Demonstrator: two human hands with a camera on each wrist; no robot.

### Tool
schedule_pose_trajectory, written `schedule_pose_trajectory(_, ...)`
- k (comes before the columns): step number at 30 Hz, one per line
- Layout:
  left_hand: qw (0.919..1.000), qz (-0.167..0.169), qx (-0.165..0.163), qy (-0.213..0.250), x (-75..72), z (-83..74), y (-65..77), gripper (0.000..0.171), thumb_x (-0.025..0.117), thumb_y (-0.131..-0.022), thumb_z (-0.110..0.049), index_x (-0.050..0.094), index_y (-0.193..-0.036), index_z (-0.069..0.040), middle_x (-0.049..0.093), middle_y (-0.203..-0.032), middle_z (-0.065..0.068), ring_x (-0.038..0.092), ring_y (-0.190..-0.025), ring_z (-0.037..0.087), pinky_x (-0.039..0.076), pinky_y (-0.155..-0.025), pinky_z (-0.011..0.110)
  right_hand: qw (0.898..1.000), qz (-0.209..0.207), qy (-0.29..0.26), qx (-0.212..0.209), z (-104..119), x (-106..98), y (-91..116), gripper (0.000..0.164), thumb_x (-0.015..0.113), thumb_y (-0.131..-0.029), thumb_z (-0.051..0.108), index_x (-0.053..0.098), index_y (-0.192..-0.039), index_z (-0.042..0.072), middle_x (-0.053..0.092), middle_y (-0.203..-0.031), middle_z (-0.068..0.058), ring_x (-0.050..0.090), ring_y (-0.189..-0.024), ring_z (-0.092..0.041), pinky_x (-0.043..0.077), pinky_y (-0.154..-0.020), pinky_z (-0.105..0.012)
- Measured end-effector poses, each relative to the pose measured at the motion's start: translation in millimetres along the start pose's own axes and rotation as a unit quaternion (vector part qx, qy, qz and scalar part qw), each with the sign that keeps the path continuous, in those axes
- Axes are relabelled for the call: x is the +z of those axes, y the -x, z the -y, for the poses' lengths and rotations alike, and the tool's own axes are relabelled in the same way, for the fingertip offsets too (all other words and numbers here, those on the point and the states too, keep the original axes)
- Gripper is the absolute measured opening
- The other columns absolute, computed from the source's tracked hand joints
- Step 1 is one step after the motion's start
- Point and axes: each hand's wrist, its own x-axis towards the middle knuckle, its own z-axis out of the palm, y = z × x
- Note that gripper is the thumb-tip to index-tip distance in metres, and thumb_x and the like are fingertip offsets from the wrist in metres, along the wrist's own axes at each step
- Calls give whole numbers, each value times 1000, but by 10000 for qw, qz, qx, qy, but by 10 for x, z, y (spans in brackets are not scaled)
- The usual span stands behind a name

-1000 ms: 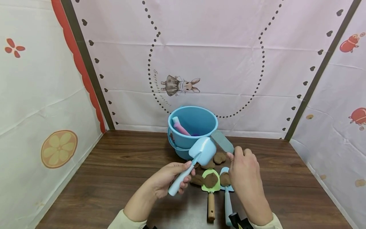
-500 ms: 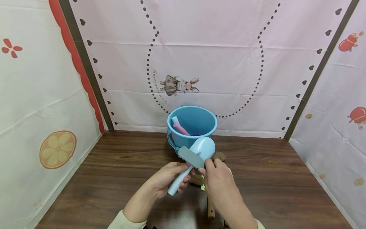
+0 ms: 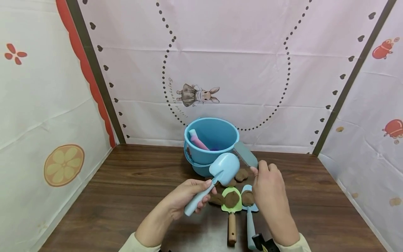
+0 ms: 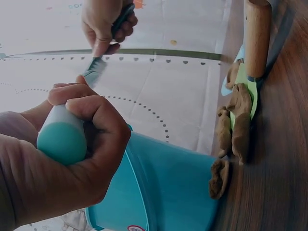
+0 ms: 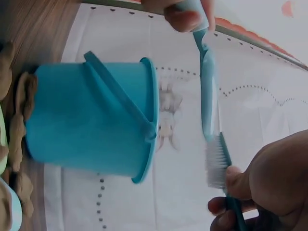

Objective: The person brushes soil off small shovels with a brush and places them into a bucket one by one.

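My left hand grips a light blue toy shovel by its handle, blade tilted up and away. Its rounded handle end shows large in the left wrist view. My right hand pinches a scrubbing brush with a grey-blue back, held to the right of the blade. White bristles show in the right wrist view, close to the tip of the shovel blade; whether they touch it I cannot tell. Below the hands, a green shovel and a second light blue shovel lie on the table.
A blue bucket stands behind the hands against the patterned cloth, with a pink-and-blue object inside. Brown clay-like lumps lie before it; others sit on the two lying shovels. Dark wood tabletop extends to both sides.
My right hand swung the brush left over the held shovel's neck and handle, then back to the right beside the blade. The left hand stayed nearly in place, the shovel turning slightly.
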Motion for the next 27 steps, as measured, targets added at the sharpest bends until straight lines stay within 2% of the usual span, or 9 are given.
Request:
schedule_pose_trajectory(4, 9999, -97, 87, 46, -13, -3, -5, 34, 56, -104, -39, 70, -101, -8, 55, -68, -3, 51, -54, 5, 44, -51, 22, 9981, 399, -325, -351, 192, -37, 56, 23, 60, -102, 22, 57, -95, 0, 44, -74, -7, 44, -64, -20, 45, -57, -35)
schedule_pose_trajectory(7, 9997, -193, 163, 49, -19, -4, -6, 35, 56, -104, -39, 70, -103, -7, 55, -69, -3, 52, -54, 5, 45, -51, 21, 9917, 893, -495, -787, 360, -31, 142, 21, 62, -101, 24, 57, -92, 5, 41, -73, -2, 40, -64, -14, 41, -57, -28)
schedule_pose_trajectory(9, 9995, -255, 191, -11, -18, -4, -7, 36, 56, -104, -40, 70, -104, -6, 55, -69, -3, 52, -55, 5, 45, -51, 21, 9890, 1020, -474, -965, 408, -2, 179, 21, 64, -100, 24, 56, -90, 8, 37, -71, 0, 36, -62, -12, 36, -54, -25)
schedule_pose_trajectory(11, 9994, -300, 166, -92, -15, 0, -6, 36, 56, -104, -39, 70, -104, -6, 55, -69, -3, 51, -55, 5, 45, -51, 22, 9902, 915, -369, -986, 395, 32, 181, 21, 66, -98, 23, 56, -89, 8, 37, -71, 0, 37, -61, -13, 36, -53, -26)
schedule_pose_trajectory(16, 9988, -409, 100, -268, -17, 11, -2, 34, 57, -104, -38, 71, -102, -7, 55, -68, -3, 50, -54, 5, 42, -50, 22, 9978, 325, -75, -567, 171, 98, 88, 22, 65, -99, 19, 57, -91, 1, 43, -71, -7, 44, -61, -21, 43, -54, -35)
schedule_pose_trajectory(21, 9991, -336, 117, -211, -19, 17, -6, 33, 57, -104, -37, 72, -103, -7, 55, -69, -3, 50, -54, 5, 42, -50, 21, 9997, -38, 35, -235, 11, 87, 21, 26, 63, -100, 18, 54, -91, -4, 41, -70, -11, 43, -59, -26, 41, -53, -40)
schedule_pose_trajectory(24, 9993, -319, 134, -162, -20, 24, -18, 36, 55, -105, -38, 71, -105, -5, 54, -69, -3, 51, -54, 5, 42, -51, 22, 9993, 181, -121, -288, 80, 55, 44, 24, 61, -101, 20, 56, -94, -2, 44, -73, -10, 46, -63, -25, 45, -56, -40)
schedule_pose_trajectory(27, 9991, -378, 139, -160, -23, 20, -16, 38, 55, -105, -39, 71, -106, -5, 54, -69, -3, 51, -53, 5, 42, -50, 22, 9949, 714, -373, -606, 247, 41, 122, 21, 61, -102, 22, 57, -96, 2, 45, -75, -5, 45, -66, -20, 46, -59, -34)
